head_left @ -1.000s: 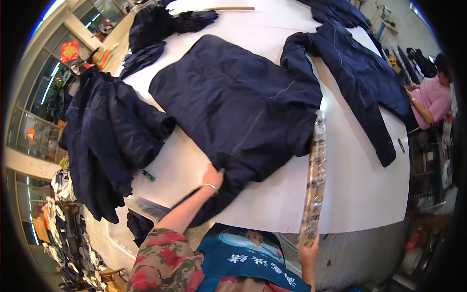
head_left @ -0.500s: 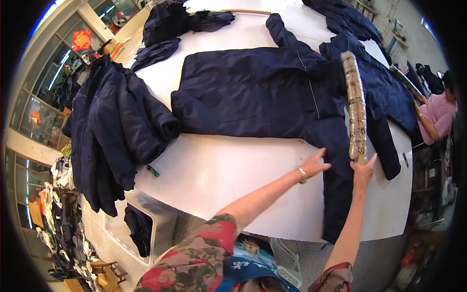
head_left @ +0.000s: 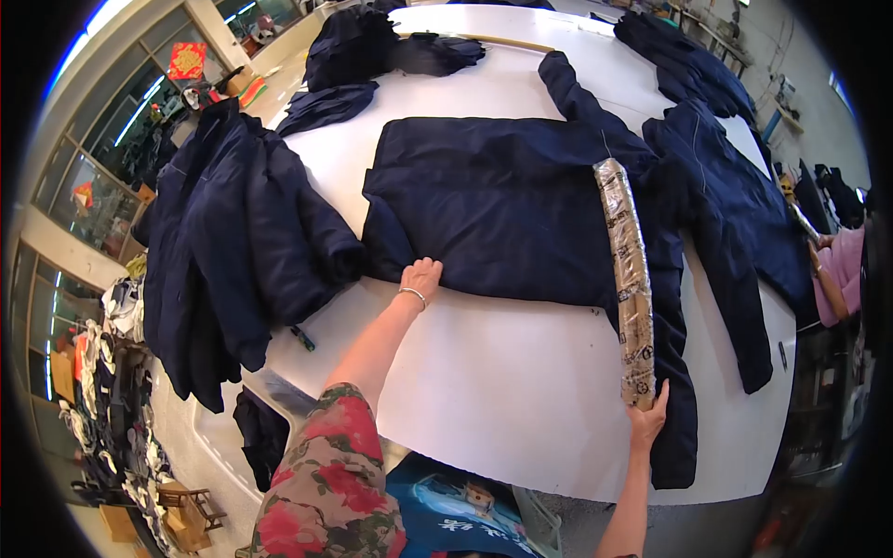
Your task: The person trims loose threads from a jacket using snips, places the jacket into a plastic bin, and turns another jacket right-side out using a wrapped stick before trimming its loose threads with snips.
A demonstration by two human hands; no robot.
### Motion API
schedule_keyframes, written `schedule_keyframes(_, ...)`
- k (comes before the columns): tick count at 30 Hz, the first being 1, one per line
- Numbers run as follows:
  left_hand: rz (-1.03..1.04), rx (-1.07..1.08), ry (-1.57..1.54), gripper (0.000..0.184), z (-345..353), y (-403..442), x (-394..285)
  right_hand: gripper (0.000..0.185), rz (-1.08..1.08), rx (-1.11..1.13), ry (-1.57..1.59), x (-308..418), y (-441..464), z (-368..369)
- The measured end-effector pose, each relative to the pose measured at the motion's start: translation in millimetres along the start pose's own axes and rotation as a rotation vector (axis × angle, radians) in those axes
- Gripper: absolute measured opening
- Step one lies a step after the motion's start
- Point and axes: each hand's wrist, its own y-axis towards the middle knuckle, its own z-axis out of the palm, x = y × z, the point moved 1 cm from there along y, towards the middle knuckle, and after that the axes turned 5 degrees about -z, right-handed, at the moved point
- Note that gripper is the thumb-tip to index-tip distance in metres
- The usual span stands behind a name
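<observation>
A dark navy jacket (head_left: 502,200) lies spread on the white table, its body to the left and its sleeves reaching up and down at the right. My left hand (head_left: 423,277) is closed on the jacket's lower hem corner, where the cloth is partly turned back. In my right hand (head_left: 646,418) is the near end of a long tape-wrapped board (head_left: 627,279), brownish and shiny with black markings. The board lies across the jacket near its shoulder end.
Another navy jacket (head_left: 233,242) hangs over the table's left edge, near a small green marker (head_left: 302,338). More navy garments (head_left: 349,46) are heaped at the back. At right lies a further jacket (head_left: 721,200), beside a person in a pink top (head_left: 842,270). A pale bin (head_left: 223,437) stands below.
My left hand has moved left from beside the lower sleeve to the hem and taken hold of it. The board has shifted left onto the jacket with my right hand. The view has turned slightly.
</observation>
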Motion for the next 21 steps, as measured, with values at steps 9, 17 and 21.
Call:
schedule_keyframes(9,0.131,0.304,-0.367,0.013,5,-136,-136,0.084,-0.035,0.139,-0.038,-33,70,62)
schedule_keyframes(17,0.357,0.784,-0.981,0.034,-29,-166,-270,0.059,-0.104,0.042,-0.004,-5,117,73)
schedule_keyframes(21,0.45,-0.158,-0.777,0.016,-66,-68,-200,0.046,0.033,0.07,0.02,-14,106,58)
